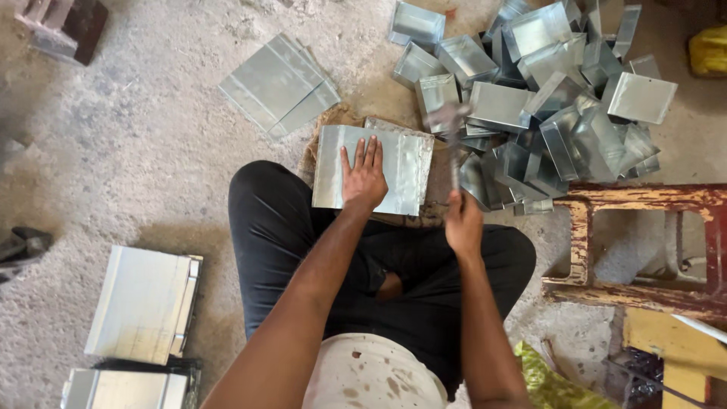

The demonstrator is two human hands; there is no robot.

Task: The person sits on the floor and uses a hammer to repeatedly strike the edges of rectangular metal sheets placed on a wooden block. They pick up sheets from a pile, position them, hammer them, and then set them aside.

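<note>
My left hand (363, 176) lies flat, fingers spread, on a rectangular sheet-metal piece (405, 163) that rests on a burlap pad in front of my crossed legs. My right hand (463, 223) is closed around the handle of a hammer (448, 121). The hammer's head is raised and blurred just beyond the sheet's far right corner.
A heap of folded sheet-metal boxes (545, 83) fills the floor ahead on the right. Flat metal sheets (279, 83) lie ahead left, and more stacks (144, 303) sit at my left. A worn red wooden frame (644, 242) stands at the right. The floor is rough concrete.
</note>
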